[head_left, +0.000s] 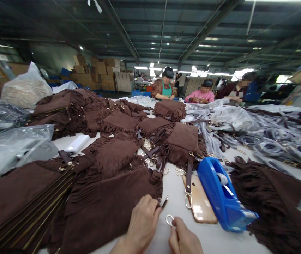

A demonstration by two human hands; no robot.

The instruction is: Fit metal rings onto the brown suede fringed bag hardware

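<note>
My left hand (pixel 141 223) rests on the near corner of a brown suede fringed bag (pixel 108 208) and pinches its small metal ring tab (pixel 163 201). A silver metal clasp (pixel 169 220) is pinched in the fingertips of my right hand (pixel 183 238), just right of the left hand, over the white table (pixel 175 183). A brown strap (pixel 188 176) with a gold clasp lies across a gold phone (pixel 200 203) just beyond my hands.
A blue tape dispenser (pixel 223 194) sits right of the phone. Several brown fringed bags (pixel 92 113) are piled across the table, with plastic bags (pixel 12 148) at the left and bagged straps (pixel 272 141) at the right. Three people (pixel 202 93) work at the far end.
</note>
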